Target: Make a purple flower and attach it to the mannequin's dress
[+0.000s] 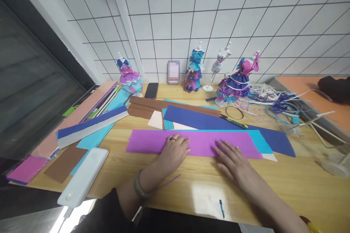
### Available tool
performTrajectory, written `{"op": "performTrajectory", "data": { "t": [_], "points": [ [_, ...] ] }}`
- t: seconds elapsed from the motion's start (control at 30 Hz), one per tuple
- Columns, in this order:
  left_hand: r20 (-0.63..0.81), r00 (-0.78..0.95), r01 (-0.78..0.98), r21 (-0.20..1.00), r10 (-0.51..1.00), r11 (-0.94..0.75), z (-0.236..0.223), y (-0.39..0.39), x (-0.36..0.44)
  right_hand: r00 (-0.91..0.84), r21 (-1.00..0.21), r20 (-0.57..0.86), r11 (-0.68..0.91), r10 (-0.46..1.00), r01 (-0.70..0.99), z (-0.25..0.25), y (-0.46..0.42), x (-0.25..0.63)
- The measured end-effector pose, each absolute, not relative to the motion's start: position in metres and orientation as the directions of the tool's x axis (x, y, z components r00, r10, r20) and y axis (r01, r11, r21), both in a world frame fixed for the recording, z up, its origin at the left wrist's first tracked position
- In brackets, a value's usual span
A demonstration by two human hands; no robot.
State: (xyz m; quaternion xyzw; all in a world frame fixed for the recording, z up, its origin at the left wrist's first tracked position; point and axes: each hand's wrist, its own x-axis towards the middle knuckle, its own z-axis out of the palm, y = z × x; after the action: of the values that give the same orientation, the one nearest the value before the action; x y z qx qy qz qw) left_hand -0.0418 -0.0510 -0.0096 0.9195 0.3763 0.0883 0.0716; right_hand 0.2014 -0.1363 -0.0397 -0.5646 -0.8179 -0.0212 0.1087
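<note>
A long purple crepe-paper strip lies flat on the wooden table in front of me, over a turquoise strip that shows at its right end and along its far edge. My left hand rests on the purple strip left of its middle, fingers bent and pressing down, with nothing seen in its grasp. Farther right, my right hand lies flat across the strip's near edge, its fingers stretched out and apart. A pale strip peeks out below the turquoise one.
Behind lie a dark blue strip, brown strips and a yellow-black utility knife. Small dress forms, one in a blue-and-pink dress, stand along the tiled wall. A white power bank sits front left; tangled ribbons lie right.
</note>
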Motion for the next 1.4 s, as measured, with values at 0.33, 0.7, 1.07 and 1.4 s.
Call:
{"op": "performTrajectory", "data": {
  "t": [0.33,0.7,1.07,1.4],
  "points": [
    [0.073,0.674,0.671,0.357,0.735,-0.650,-0.008,-0.044,-0.049,-0.365,-0.278,0.102,0.379,0.925,0.883,-0.016,-0.092,0.232],
    [-0.069,0.714,0.613,0.544,0.697,-0.573,-0.004,-0.034,-0.060,-0.277,-0.501,-0.173,0.158,0.945,0.851,-0.009,-0.100,0.256],
    [-0.096,0.681,0.637,0.568,0.726,-0.521,-0.004,-0.034,-0.064,-0.152,-0.465,-0.093,0.092,0.984,0.880,-0.023,-0.111,0.275],
    [-0.081,0.676,0.661,0.507,0.733,-0.553,-0.005,-0.036,-0.063,-0.110,-0.443,-0.014,0.093,0.994,0.892,-0.027,-0.119,0.291]
  ]
}}
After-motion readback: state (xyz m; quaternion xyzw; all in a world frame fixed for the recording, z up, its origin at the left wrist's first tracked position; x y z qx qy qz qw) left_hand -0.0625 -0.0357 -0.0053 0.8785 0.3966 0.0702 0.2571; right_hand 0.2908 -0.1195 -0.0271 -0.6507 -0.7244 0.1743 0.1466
